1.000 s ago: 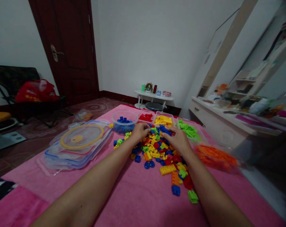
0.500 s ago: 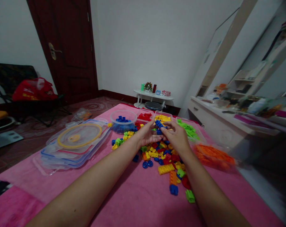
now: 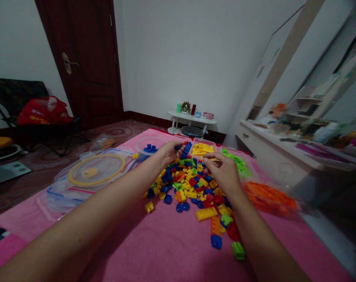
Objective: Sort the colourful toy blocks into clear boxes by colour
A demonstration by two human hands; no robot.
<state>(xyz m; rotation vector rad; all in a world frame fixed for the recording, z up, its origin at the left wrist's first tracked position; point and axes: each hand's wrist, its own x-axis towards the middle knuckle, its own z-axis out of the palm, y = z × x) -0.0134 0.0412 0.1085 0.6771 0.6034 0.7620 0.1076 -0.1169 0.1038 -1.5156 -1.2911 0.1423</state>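
Green brick [image 3: 238, 250]: nearest bit, sitting on the pink cloth [image 3: 163, 246] just beside the right forearm.
Long yellow brick [image 3: 206, 214]: flat at the pile's near edge, with two blue round pieces [image 3: 182, 207] a little to its left.
Brick pile [image 3: 188, 184]: total jumble of colours, spread below and between the two hands.
Right hand [image 3: 223, 168]: at the pile's right side, fingers bent, thumb and index tips close together. Honestly can't tell if anything's pinched in there.
Left hand [image 3: 169, 153]: at the far side of the pile, fingertips gripping a blue brick strip.
Blue brick strip [image 3: 187, 149]: pokes out right of the left fingertips, clearly apart from the right ones.
Round tub [image 3: 139, 150]: blue bricks inside, partly hidden behind the left hand and forearm.
Yellow bricks [image 3: 202, 149]: in a clear box just beyond the strip, off to its right.
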